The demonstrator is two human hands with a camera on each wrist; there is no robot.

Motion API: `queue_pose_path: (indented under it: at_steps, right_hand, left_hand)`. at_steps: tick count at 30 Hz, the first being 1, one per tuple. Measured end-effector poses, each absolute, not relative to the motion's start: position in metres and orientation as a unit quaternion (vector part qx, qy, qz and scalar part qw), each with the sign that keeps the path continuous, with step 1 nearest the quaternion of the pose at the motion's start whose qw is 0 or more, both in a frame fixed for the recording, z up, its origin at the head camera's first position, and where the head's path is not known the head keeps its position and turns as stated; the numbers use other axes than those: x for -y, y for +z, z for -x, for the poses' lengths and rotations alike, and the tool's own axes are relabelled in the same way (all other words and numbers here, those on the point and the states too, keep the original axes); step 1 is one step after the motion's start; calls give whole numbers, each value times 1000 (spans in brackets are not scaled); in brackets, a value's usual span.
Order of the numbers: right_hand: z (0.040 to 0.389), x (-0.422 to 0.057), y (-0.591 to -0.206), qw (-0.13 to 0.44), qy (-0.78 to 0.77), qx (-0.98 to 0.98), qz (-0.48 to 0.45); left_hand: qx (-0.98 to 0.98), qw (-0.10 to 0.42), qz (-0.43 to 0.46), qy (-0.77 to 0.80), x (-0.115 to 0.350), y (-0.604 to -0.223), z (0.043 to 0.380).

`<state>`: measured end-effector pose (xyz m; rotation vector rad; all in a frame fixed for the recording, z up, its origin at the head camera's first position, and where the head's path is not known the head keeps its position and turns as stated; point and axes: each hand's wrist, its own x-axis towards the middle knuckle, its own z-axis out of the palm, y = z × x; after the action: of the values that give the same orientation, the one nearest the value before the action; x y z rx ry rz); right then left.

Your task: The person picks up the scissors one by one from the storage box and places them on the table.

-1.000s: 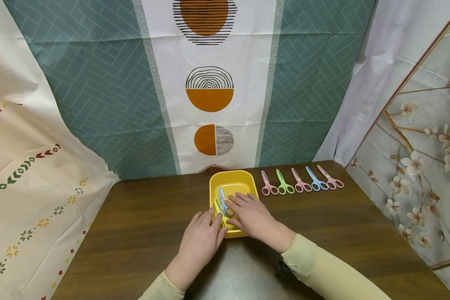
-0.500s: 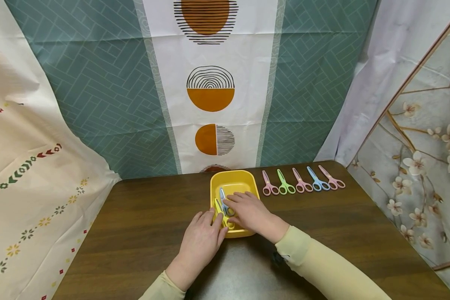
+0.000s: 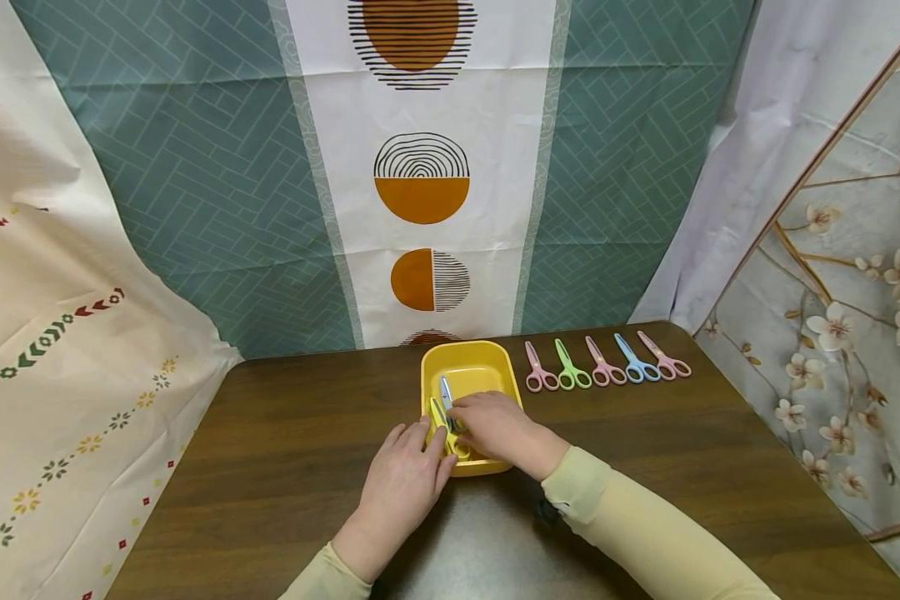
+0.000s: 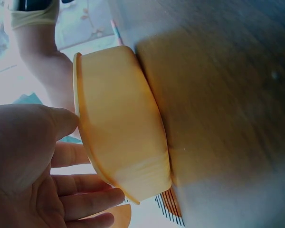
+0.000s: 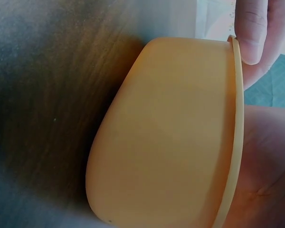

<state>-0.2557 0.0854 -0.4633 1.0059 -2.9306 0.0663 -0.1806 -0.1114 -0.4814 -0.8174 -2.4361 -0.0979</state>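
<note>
"Where is everything lying?"

"The yellow scissors [image 3: 461, 449] and blue scissors [image 3: 446, 392] are lying inside the tray [image 3: 474, 375]; five more pairs [image 3: 598, 359] are lining the tabletop [image 3: 307, 433] beside it."

"And each grip?"

"The left hand [image 3: 402, 477] is touching the tray, fingers apart; the right hand [image 3: 497, 428] is partly covering the blue scissors; whether it's clamping them, I can't tell."

Facing me hangs a teal cloth [image 3: 210, 183], its white band [image 3: 495, 167] printed with orange-and-lined circles [image 3: 422, 200]. On my left drapes a cream patterned cloth [image 3: 67, 433]; on my right, a blossom-printed sheet [image 3: 780, 333], probably fabric. Before me spreads the dark wooden table [image 3: 285, 433].
</note>
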Motion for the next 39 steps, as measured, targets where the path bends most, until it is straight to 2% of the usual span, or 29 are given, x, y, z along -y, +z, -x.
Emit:
queue_pose_path:
  at_steps: [29, 39]
  right_hand:
    - [259, -95, -464, 16, -17, 964, -265]
    - [257, -96, -461, 45, -12, 960, -276]
  left_hand:
    - [916, 266, 299, -30, 111, -481, 180]
    - [915, 266, 301, -29, 111, -480, 180]
